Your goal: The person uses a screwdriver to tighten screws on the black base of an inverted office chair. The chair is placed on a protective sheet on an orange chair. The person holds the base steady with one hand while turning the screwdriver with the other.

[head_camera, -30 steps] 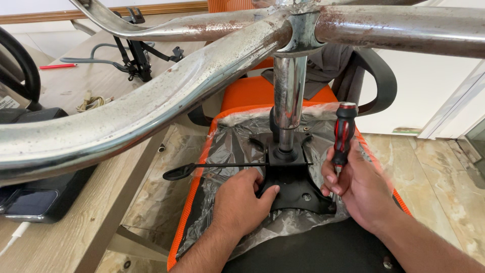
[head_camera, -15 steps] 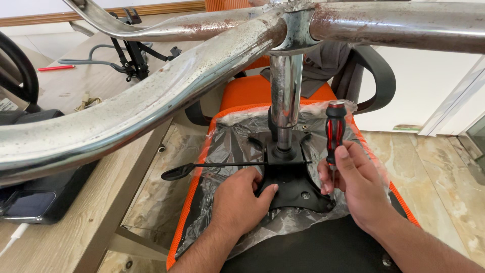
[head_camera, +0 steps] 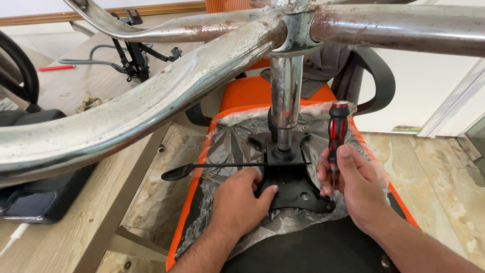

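A red-and-black screwdriver is held upright in the right hand, fingers wrapped closed around the lower handle and shaft, thumb laid along the handle. Its tip is hidden behind the fingers, close to the right edge of a black mounting plate. The plate lies at the centre of the underside of an overturned office chair seat, which is orange at the rim and covered with crumpled clear plastic wrap.

The left hand is laid palm-down on the wrap, fingers loosely curled with nothing enclosed, thumb tip touching the left edge of the plate. A thin black lever with a paddle end is seen running leftward from the plate, just above the left hand.

A chrome column is seen rising from the plate to a rust-speckled chrome base, whose legs spread across the top of the view. A black armrest is noted behind the screwdriver.

To the left, a wooden table carries a dark flat device, a black bracket with grey cable and a red pen. Tiled floor is visible at right.
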